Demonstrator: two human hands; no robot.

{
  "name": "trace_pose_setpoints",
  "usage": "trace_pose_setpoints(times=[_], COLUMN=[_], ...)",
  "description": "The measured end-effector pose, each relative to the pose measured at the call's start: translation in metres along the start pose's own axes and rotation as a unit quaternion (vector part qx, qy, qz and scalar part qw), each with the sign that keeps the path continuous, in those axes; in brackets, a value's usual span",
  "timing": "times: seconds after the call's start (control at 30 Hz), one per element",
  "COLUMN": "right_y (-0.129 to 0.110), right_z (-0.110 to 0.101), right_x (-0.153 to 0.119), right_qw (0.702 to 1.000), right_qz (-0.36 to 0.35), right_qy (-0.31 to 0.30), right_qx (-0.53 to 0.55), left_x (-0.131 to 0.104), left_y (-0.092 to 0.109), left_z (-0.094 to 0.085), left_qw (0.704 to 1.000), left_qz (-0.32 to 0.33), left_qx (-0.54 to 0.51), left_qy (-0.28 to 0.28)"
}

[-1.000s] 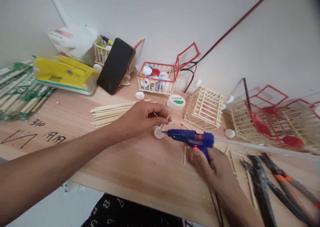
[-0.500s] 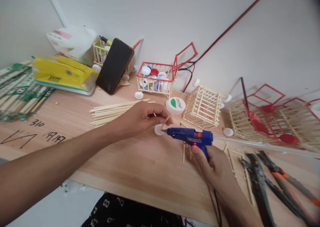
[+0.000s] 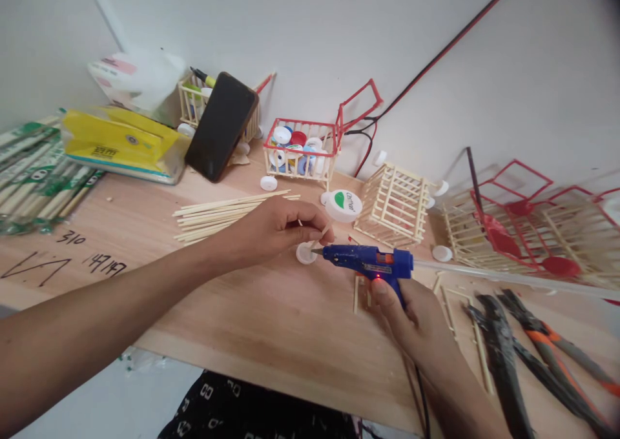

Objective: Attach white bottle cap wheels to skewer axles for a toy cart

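My left hand (image 3: 285, 229) pinches a short, thin wooden stick (image 3: 324, 233) between thumb and fingers. Below the fingertips is a small whitish bottle cap (image 3: 305, 254), partly covered by the hand. My right hand (image 3: 411, 310) grips a blue glue gun (image 3: 371, 261) with a small red light lit. The gun's nozzle points left, at the cap and the stick's lower end; whether it touches either I cannot tell. A long clear glue stick (image 3: 489, 274) extends from the gun's rear. Just past my left fingertips is a white lid with a green leaf (image 3: 343, 205).
Loose sticks (image 3: 217, 216) lie left of my hands. Behind stand a red-rimmed stick cart (image 3: 300, 152) full of caps, a plain stick cart (image 3: 394, 203) and a phone (image 3: 223, 127). Red-trimmed carts (image 3: 513, 226) and pliers (image 3: 498, 355) are at right, a yellow packet (image 3: 126, 145) at left.
The glue gun stays almost still at the cap. The white lid with the leaf has turned slightly. The glue stick's far end has shifted a little toward me.
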State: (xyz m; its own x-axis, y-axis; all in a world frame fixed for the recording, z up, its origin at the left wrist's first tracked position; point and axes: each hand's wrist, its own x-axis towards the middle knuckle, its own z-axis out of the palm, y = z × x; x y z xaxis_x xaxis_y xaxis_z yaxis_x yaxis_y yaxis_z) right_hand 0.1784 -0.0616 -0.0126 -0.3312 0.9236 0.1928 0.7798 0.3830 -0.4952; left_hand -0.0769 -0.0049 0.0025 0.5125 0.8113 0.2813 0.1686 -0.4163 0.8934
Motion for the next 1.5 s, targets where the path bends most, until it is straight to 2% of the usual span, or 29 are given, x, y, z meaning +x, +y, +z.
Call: trace_pose_setpoints(times=[0.1,0.2,0.37,0.67,1.07,1.5], right_y=[-0.0014,-0.0025,-0.0025,-0.0046,-0.0024,-0.0021], right_z=[0.0004,0.0009,0.0022,-0.0002,0.0000,-0.0015], right_x=[-0.0002,0.0002,0.0012,0.0021,0.0008,-0.0025], right_qw=[0.999,0.997,0.997,0.999,1.000,0.999], right_qz=[0.024,0.038,0.046,0.020,-0.003,0.015], right_qy=[-0.021,-0.016,-0.006,-0.016,0.005,-0.015], right_qx=[0.044,0.071,0.060,0.031,-0.016,0.026], left_x=[-0.0008,-0.0017,-0.0020,-0.0020,-0.0018,-0.0011], left_y=[-0.0008,-0.0019,-0.0016,-0.0009,0.0000,0.0007], left_z=[0.0002,0.0006,0.0014,0.0009,0.0006,0.0000], left_qw=[1.000,1.000,1.000,1.000,1.000,1.000], left_qz=[0.000,0.004,0.011,0.013,0.006,0.004], left_qx=[-0.001,-0.005,-0.006,-0.005,-0.011,-0.002], left_qy=[-0.003,-0.009,-0.017,-0.025,-0.013,-0.004])
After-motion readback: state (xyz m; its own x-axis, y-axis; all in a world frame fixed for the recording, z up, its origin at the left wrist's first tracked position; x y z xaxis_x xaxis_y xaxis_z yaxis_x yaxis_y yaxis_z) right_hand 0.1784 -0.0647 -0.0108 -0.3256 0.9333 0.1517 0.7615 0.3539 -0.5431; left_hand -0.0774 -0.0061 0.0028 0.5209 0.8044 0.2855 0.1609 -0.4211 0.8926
